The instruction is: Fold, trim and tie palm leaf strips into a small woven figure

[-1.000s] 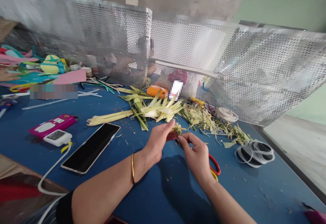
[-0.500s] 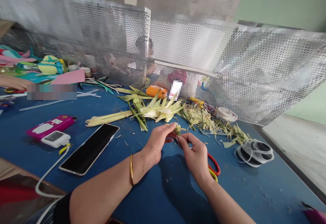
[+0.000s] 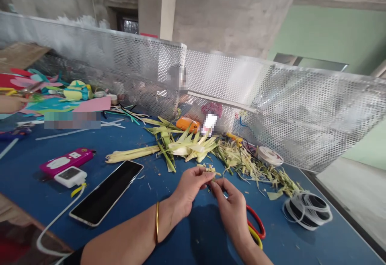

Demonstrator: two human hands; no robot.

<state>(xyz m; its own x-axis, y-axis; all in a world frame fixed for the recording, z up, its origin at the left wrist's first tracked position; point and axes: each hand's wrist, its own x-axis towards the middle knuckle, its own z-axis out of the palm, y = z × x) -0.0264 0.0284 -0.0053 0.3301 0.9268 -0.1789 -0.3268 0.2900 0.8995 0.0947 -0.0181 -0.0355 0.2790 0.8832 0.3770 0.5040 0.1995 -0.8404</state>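
Observation:
My left hand [image 3: 190, 184] is closed, thumb and fingers pinching a small knotted piece of pale green leaf strips [image 3: 211, 170]. Just below it, the fingertips of my right hand [image 3: 230, 200] pinch together at the lower end of the same piece, where the hand hides the detail. Red and yellow handles of scissors [image 3: 255, 221] stick out behind my right hand. A bit of metal shows by those fingers, but whether the scissors lie on the table or rest in the hand I cannot tell. Pale long leaves [image 3: 189, 144] spread just beyond both hands.
Leaf scraps [image 3: 241, 158] pile at the back right, near a spool of white cord [image 3: 307, 210]. A black phone [image 3: 107, 192] and a magenta power bank [image 3: 66, 161] lie left. A perforated metal screen [image 3: 220, 74] borders the far edge. Another person's hand [image 3: 12, 104] is at far left.
The view has tilted up, so everything sits lower in the picture. My left fingers have folded from stretched out to a pinch on the leaf piece. The other person's hand has moved.

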